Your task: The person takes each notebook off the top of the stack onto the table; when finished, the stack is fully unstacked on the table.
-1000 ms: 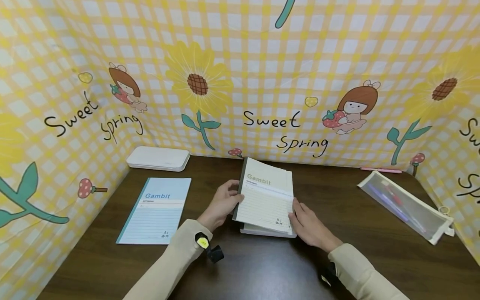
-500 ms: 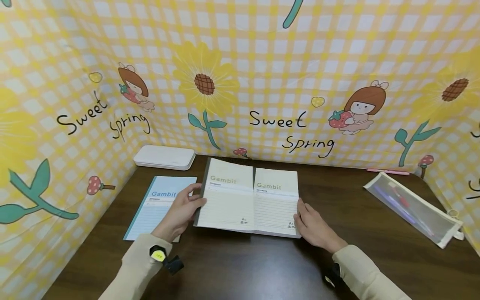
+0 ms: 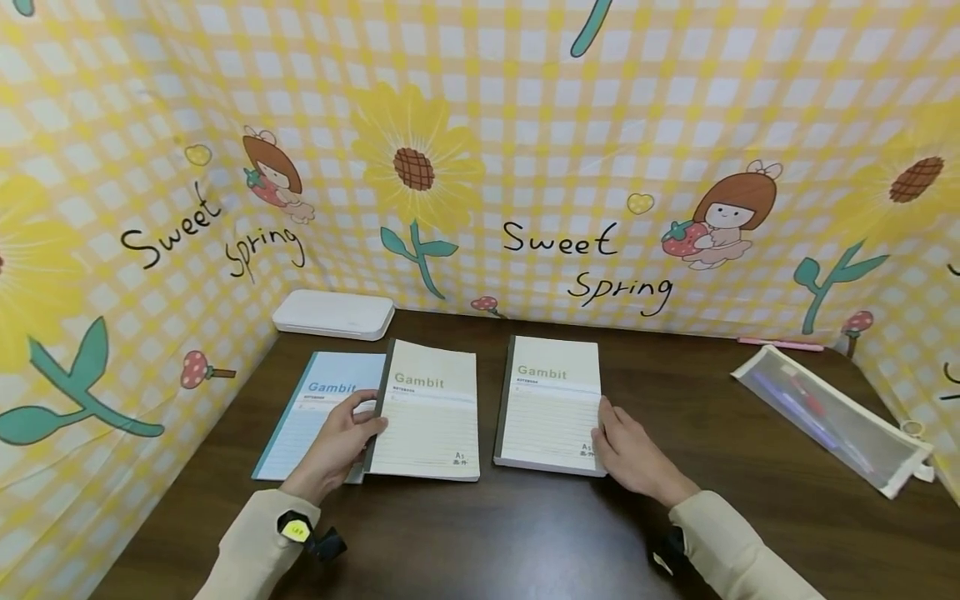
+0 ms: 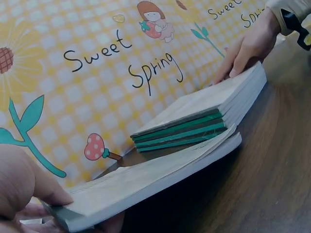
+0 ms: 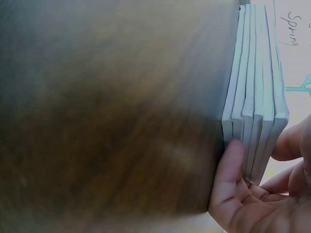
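Observation:
My left hand (image 3: 335,442) pinches the dark-spined edge of a cream "Gambit" notebook (image 3: 427,417), thumb on the cover. In the left wrist view that notebook (image 4: 146,187) is tilted, its cover slightly parted from the pages at the far end. It partly covers a blue notebook (image 3: 300,433) lying on the table. To the right stands a stack of similar notebooks (image 3: 553,417); green and dark spines show in the left wrist view. My right hand (image 3: 637,450) grips the stack's right side. The right wrist view shows its fingers and thumb against the stacked notebooks (image 5: 255,97).
A white case (image 3: 333,315) lies at the back left. On the right is a see-through mesh pencil pouch (image 3: 832,421) with pens inside, and a pink pen (image 3: 780,343) lies behind it. Patterned cloth (image 3: 555,167) walls the dark wooden table (image 3: 510,542).
My left hand has drawn the top notebook off the stack to the left, and it now overlaps the blue notebook. My right hand has stayed at the stack's right side.

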Tool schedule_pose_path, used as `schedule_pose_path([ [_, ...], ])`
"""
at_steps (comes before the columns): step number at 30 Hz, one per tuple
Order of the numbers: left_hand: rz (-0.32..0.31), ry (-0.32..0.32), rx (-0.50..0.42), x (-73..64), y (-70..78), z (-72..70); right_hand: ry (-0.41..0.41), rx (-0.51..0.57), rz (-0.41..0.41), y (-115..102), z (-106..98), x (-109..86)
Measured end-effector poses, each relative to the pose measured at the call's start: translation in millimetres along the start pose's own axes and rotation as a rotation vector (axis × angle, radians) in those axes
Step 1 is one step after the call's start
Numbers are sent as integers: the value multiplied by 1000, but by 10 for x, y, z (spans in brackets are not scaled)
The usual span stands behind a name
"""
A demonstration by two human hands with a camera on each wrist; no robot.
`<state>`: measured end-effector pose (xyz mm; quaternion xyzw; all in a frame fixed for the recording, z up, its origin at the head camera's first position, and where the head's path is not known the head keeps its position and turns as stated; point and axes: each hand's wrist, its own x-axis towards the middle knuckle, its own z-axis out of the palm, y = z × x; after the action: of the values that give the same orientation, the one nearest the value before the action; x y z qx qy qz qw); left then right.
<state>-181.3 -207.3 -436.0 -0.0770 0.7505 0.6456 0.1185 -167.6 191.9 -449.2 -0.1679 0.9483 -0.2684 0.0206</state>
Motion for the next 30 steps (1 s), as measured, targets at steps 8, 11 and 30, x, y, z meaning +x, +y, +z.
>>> schedule_pose_path([
  [8, 107, 104, 439, 80, -46, 48, -8, 4, 17, -2, -1, -7],
  [11, 163, 128, 603, 98, -52, 61, -8, -1, 12, -1, 2, -7],
  [30, 319, 197, 914, 110, 39, 240, -14, 18, 17, -19, -18, -8],
])
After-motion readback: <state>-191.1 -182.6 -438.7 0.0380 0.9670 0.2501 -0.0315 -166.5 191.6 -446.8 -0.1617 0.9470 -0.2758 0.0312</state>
